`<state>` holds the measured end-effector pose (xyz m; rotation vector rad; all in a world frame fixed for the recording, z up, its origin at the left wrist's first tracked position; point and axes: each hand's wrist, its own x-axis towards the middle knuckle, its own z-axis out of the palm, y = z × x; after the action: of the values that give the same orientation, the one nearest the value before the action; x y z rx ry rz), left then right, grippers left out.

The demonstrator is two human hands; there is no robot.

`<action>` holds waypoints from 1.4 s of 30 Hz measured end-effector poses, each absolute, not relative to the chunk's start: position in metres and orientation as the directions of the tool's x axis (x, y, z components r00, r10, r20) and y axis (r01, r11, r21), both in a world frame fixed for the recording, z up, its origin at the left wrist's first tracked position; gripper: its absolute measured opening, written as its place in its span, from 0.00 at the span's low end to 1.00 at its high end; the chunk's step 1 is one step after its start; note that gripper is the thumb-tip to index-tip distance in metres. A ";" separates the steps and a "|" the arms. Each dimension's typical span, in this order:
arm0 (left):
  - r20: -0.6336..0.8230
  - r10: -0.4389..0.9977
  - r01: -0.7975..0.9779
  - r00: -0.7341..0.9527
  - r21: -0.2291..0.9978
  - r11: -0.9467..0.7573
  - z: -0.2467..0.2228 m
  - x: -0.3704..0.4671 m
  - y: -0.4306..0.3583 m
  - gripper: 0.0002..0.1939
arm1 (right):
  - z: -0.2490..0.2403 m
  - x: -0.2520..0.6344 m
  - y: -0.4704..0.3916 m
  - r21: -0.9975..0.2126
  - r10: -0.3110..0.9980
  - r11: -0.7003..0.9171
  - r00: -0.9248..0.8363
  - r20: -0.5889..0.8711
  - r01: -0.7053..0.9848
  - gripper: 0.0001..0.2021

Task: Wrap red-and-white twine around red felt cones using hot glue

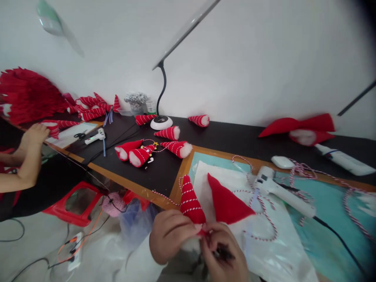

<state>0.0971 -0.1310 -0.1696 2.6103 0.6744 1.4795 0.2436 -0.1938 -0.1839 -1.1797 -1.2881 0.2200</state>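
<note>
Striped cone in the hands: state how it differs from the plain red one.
The striped cone has white-flecked bands; the plain cone has none. The striped cone looks narrow and rounded; the plain cone looks wider and flatter. The left hand and right hand hold the striped cone; the plain cone lies over the white sheet. Both are red and pointed.

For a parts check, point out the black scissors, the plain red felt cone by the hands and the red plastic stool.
black scissors (80, 136): head view, middle
plain red felt cone (227, 201): head view, body
red plastic stool (65, 206): head view, seat
</note>
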 end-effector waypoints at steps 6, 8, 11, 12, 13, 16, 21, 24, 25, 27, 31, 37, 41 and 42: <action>0.799 0.468 0.323 0.379 0.359 -0.875 -0.159 0.107 -0.132 0.07 | -0.181 0.242 -0.195 -0.793 0.686 0.360 0.437 0.582 0.492 0.14; 0.800 0.475 0.324 0.367 0.369 -0.871 -0.160 0.107 -0.133 0.06 | -0.184 0.242 -0.195 -0.784 0.695 0.358 0.416 0.586 0.506 0.15; 0.801 0.487 0.324 0.348 0.385 -0.864 -0.162 0.109 -0.134 0.05 | -0.188 0.246 -0.198 -0.758 0.690 0.379 0.384 0.614 0.531 0.14; 0.802 0.491 0.315 0.341 0.394 -0.863 -0.161 0.111 -0.134 0.06 | -0.189 0.248 -0.199 -0.747 0.685 0.394 0.370 0.627 0.536 0.14; 0.802 0.492 0.305 0.338 0.401 -0.864 -0.161 0.113 -0.134 0.06 | -0.190 0.250 -0.200 -0.736 0.678 0.410 0.360 0.641 0.538 0.14; 0.807 0.474 0.287 0.352 0.389 -0.875 -0.157 0.119 -0.133 0.08 | -0.191 0.254 -0.203 -0.723 0.659 0.431 0.359 0.661 0.541 0.14; 0.799 0.466 0.288 0.379 0.377 -0.880 -0.157 0.117 -0.132 0.10 | -0.187 0.249 -0.203 -0.764 0.663 0.386 0.420 0.620 0.517 0.14; 0.801 0.501 0.307 0.327 0.411 -0.858 -0.161 0.111 -0.132 0.13 | -0.182 0.243 -0.200 -0.796 0.707 0.387 0.404 0.581 0.466 0.14; 0.806 0.507 0.320 0.304 0.415 -0.852 -0.163 0.109 -0.133 0.12 | -0.180 0.241 -0.200 -0.806 0.724 0.387 0.394 0.566 0.448 0.13; 0.817 0.505 0.342 0.279 0.407 -0.847 -0.167 0.106 -0.132 0.12 | -0.178 0.238 -0.199 -0.825 0.748 0.376 0.387 0.539 0.422 0.13; 0.827 0.491 0.335 0.272 0.398 -0.854 -0.177 0.104 -0.128 0.10 | -0.178 0.236 -0.201 -0.845 0.765 0.349 0.398 0.506 0.405 0.13; 0.619 0.685 0.106 0.383 0.708 -0.699 -0.197 0.084 -0.130 0.21 | -0.181 0.240 -0.200 -0.821 0.755 0.372 0.374 0.539 0.433 0.13; 0.053 0.983 -0.107 0.174 0.994 -0.035 -0.210 0.069 -0.154 0.30 | -0.190 0.243 -0.205 -0.771 0.754 0.424 0.286 0.592 0.476 0.12; -0.114 0.974 -0.145 0.195 0.979 0.143 -0.211 0.068 -0.161 0.30 | -0.192 0.244 -0.206 -0.752 0.759 0.448 0.238 0.606 0.484 0.12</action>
<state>0.0680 -0.1605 -0.2106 1.0827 1.0170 1.0506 0.2440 -0.2062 -0.1917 -1.1903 -1.4071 0.2674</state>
